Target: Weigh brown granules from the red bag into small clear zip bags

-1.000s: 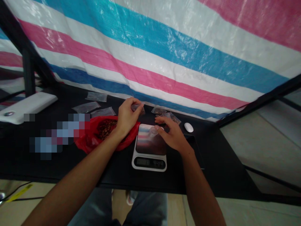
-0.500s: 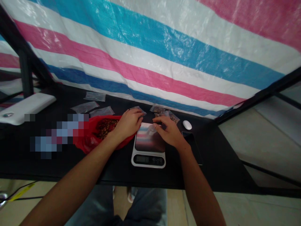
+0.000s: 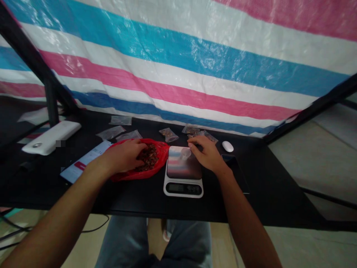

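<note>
My left hand (image 3: 124, 154) reaches over a red plastic bag (image 3: 163, 158), its spread fingertips at the dried brown-red pieces (image 3: 150, 156) inside. Right of the bag lies a white kitchen scale (image 3: 183, 188) with a shiny plate. On this plate sits a small clear cup (image 3: 185, 153). My right hand (image 3: 205, 150) hovers at the plate's far right corner, thumb and forefinger slightly apart close to the cup. Whether they touch the cup I cannot make out. Behind the right hand are small clear bags (image 3: 191, 128) with brown contents, and another filled bag (image 3: 169, 134) lies farther left.
Flat clear bags (image 3: 120, 120) lie at the back left. A lit phone (image 3: 83, 162) is partly under my left arm, near a white oblong device (image 3: 52, 137). A white mouse (image 3: 228, 146) and a dark tablet-like slab (image 3: 237, 173) are at right. A striped sheet (image 3: 178, 67) hangs behind.
My left hand has moved left, from the small filled bag behind the scale to the red bag's contents. My right hand stays by the cup. The view has shifted slightly.
</note>
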The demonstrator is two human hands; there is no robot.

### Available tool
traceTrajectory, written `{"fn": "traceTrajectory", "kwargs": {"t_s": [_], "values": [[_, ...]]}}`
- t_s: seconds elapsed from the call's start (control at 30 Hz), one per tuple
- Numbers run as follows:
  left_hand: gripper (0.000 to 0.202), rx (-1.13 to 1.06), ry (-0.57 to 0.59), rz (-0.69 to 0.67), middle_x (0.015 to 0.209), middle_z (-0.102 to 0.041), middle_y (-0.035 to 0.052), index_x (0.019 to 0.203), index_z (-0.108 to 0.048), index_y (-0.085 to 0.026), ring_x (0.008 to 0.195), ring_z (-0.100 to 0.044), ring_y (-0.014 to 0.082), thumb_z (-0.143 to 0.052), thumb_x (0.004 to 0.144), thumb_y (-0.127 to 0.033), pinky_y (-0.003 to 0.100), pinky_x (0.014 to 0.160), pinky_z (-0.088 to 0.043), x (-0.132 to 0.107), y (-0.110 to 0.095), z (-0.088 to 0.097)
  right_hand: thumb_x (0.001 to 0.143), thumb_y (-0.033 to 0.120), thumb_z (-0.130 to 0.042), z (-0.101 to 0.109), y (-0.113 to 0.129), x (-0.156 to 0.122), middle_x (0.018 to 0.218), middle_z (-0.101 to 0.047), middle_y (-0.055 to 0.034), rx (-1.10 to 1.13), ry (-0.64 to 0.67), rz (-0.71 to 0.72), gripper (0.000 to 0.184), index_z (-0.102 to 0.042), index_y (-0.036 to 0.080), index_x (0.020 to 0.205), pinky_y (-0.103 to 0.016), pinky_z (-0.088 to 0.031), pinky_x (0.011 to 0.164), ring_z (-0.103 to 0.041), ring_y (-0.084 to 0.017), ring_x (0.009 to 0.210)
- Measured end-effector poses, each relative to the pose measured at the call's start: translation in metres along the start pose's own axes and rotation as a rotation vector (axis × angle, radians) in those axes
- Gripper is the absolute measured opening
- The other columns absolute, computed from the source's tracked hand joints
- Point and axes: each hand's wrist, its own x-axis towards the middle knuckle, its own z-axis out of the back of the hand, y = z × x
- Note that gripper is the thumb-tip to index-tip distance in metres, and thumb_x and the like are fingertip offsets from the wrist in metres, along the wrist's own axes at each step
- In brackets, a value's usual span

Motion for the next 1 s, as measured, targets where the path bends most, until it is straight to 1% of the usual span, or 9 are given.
{"fn": "traceTrajectory", "kwargs": {"t_s": [0.1,0.23,0.33,0.47,0.53,0.6,0.67,0.87,1.0], "values": [[0.052,0.098,0.163,0.026,0.13,-0.072,0.0193,0.128,-0.074,-0.017,0.115,-0.071,0.0382,-0.075,0.078,-0.03,0.049,0.102,-0.055,0.004,-0.007,0.0,0.099,0.026,-0.059,-0.001,0.001,0.001,0.104,-0.08,-0.0095,-0.016,0.023,0.013,0.017,-0.076,0.021,0.101,-0.046,-0.055,0.094,-0.072,-0.027,0.101],[0.034,0.095,0.263,0.003,0.121,-0.077,0.0105,0.122,-0.074,-0.02,0.111,-0.073,0.0281,-0.058,0.092,-0.022,0.037,0.099,-0.056,0.011,-0.028,0.007,0.1,0.025,-0.058,-0.002,0.0,0.0,0.105,-0.08,-0.0099,-0.033,0.051,0.02,0.017,-0.075,0.021,0.102,-0.045,-0.054,0.096,-0.072,-0.027,0.102],[0.037,0.156,0.183,-0.033,0.125,-0.075,0.0074,0.119,-0.075,-0.022,0.111,-0.072,0.0238,-0.045,0.097,-0.017,0.033,0.1,-0.054,0.013,-0.036,0.012,0.1,0.025,-0.058,-0.001,-0.001,-0.001,0.105,-0.08,-0.0098,-0.038,0.049,0.022,0.017,-0.075,0.021,0.101,-0.044,-0.054,0.096,-0.071,-0.027,0.103],[0.045,0.339,-0.042,-0.033,0.144,-0.065,0.0132,0.14,-0.066,-0.018,0.131,-0.062,0.0324,-0.05,0.099,-0.028,0.043,0.11,-0.05,0.025,-0.031,0.015,0.1,0.024,-0.058,-0.001,0.0,0.0,0.104,-0.08,-0.0094,-0.049,0.045,0.029,0.016,-0.074,0.022,0.101,-0.044,-0.054,0.094,-0.072,-0.027,0.101],[0.057,0.356,0.002,-0.009,0.152,-0.061,0.016,0.151,-0.058,-0.016,0.138,-0.057,0.0348,-0.057,0.097,-0.033,0.044,0.112,-0.048,0.038,-0.026,0.015,0.099,0.023,-0.058,-0.002,0.001,0.0,0.103,-0.08,-0.0094,-0.054,0.052,0.04,0.016,-0.074,0.021,0.1,-0.044,-0.054,0.095,-0.072,-0.027,0.1],[0.049,0.329,0.155,0.047,0.141,-0.07,0.0139,0.144,-0.065,-0.02,0.127,-0.066,0.033,-0.055,0.098,-0.034,0.041,0.102,-0.054,0.05,-0.024,0.016,0.099,0.022,-0.058,-0.003,0.001,-0.001,0.102,-0.079,-0.0094,-0.06,0.058,0.049,0.016,-0.074,0.021,0.099,-0.044,-0.054,0.094,-0.071,-0.027,0.1],[0.037,0.287,0.216,0.072,0.124,-0.078,0.0097,0.126,-0.075,-0.026,0.113,-0.073,0.0304,-0.051,0.099,-0.033,0.037,0.092,-0.055,0.059,-0.025,0.019,0.1,0.022,-0.058,-0.003,0.0,-0.001,0.101,-0.079,-0.0093,-0.064,0.058,0.052,0.016,-0.074,0.021,0.099,-0.043,-0.054,0.093,-0.071,-0.027,0.099],[0.032,0.214,-0.052,0.059,0.109,-0.08,0.008,0.106,-0.078,-0.023,0.099,-0.074,0.0285,-0.049,0.097,-0.034,0.035,0.083,-0.053,0.051,-0.036,0.047,0.1,0.022,-0.059,-0.001,0.0,-0.002,0.104,-0.079,-0.009,-0.057,0.043,0.045,0.015,-0.074,0.022,0.101,-0.043,-0.053,0.095,-0.071,-0.027,0.101],[0.032,0.231,-0.013,0.075,0.113,-0.079,0.0083,0.108,-0.077,-0.024,0.103,-0.073,0.0304,-0.049,0.098,-0.035,0.036,0.082,-0.052,0.042,-0.036,0.049,0.1,0.022,-0.059,-0.002,0.0,-0.002,0.104,-0.079,-0.0097,-0.062,0.044,0.052,0.015,-0.073,0.022,0.101,-0.044,-0.054,0.095,-0.071,-0.027,0.102]]}}
